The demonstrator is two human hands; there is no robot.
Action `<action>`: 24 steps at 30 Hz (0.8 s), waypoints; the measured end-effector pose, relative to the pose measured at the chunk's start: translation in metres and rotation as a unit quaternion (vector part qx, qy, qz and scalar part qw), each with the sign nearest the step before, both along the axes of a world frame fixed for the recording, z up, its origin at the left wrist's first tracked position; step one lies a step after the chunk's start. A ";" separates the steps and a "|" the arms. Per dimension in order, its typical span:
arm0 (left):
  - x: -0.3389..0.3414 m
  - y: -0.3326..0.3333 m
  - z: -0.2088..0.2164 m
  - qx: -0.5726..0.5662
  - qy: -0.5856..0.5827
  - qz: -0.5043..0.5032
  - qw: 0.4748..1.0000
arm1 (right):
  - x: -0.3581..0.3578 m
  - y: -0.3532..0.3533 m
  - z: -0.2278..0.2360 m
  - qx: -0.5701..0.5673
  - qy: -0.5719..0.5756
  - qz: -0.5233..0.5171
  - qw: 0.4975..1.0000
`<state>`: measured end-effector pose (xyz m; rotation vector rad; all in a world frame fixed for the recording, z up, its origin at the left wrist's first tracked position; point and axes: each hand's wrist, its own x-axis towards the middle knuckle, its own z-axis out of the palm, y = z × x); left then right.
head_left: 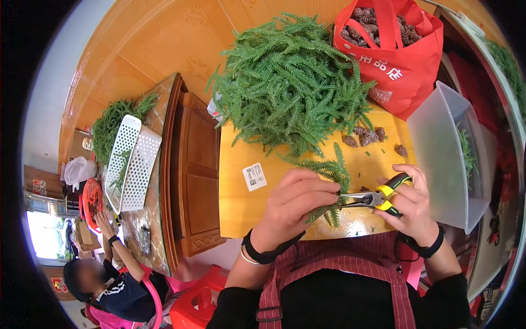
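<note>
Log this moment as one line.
left hand: holds green sprig | right hand: grips yellow-handled pliers, tips at sprig | surface: wooden board

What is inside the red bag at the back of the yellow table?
The red bag stands open, and brown pine cones fill its top. Only the upper layer shows; whatever lies deeper is hidden by the cones and the bag's cloth wall.

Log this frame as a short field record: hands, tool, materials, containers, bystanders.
left hand: holds a green sprig
right hand: grips yellow-handled pliers, tips at the sprig
pile: green sprigs heaped on the yellow table
loose items: pine cones
containers: red bag with cones; clear plastic bin
bystander: seated person at left
</note>
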<state>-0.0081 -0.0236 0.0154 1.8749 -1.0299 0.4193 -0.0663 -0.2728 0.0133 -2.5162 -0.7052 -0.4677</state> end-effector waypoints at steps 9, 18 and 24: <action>-0.001 0.000 0.000 -0.005 0.006 -0.009 1.000 | 0.001 0.000 -0.002 -0.017 -0.033 0.013 0.999; 0.001 -0.001 -0.001 -0.011 0.020 -0.014 1.000 | 0.001 -0.003 0.000 -0.017 -0.014 0.012 1.000; 0.002 0.004 -0.014 -0.091 0.197 -0.008 0.976 | -0.004 -0.009 -0.007 0.123 0.078 -0.070 0.987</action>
